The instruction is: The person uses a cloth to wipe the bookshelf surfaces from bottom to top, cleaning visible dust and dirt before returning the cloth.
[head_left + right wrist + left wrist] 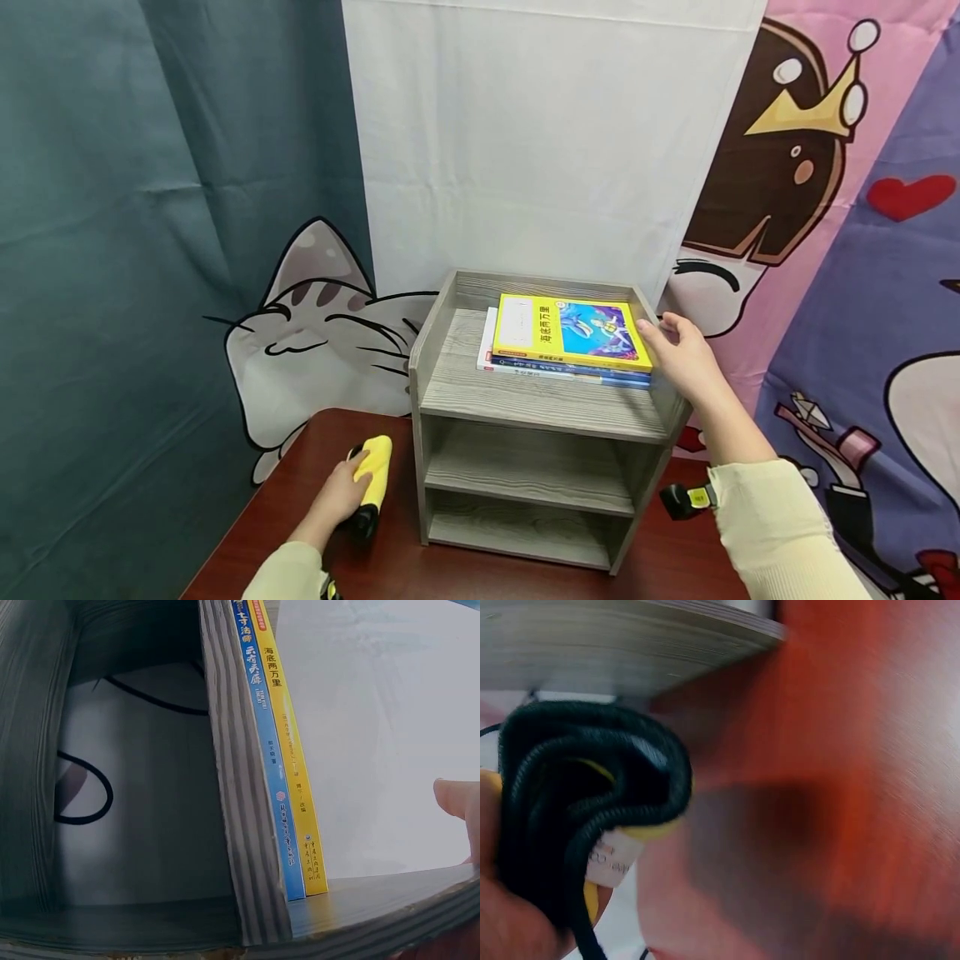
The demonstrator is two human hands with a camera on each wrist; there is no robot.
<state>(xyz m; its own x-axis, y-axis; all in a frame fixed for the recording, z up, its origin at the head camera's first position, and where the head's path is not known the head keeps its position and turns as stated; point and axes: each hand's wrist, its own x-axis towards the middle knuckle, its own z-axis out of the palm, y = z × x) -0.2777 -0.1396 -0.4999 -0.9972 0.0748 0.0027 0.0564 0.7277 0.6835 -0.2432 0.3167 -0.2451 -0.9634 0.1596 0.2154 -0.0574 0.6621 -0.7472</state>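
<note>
In the head view my left hand holds a folded yellow-and-black cloth over the tabletop, left of a small grey wood-grain shelf. The left wrist view shows the cloth's folded dark edge and a white label. My right hand is at the shelf's upper right side, thumb apart from the fingers; whether it touches the panel is unclear. Beside it a yellow book lies on top of a small stack on the shelf's upper board.
The shelf stands on a dark red table, with two lower compartments beneath the books. A white cloth backdrop hangs behind, a teal curtain at left and a cartoon-printed cloth at right.
</note>
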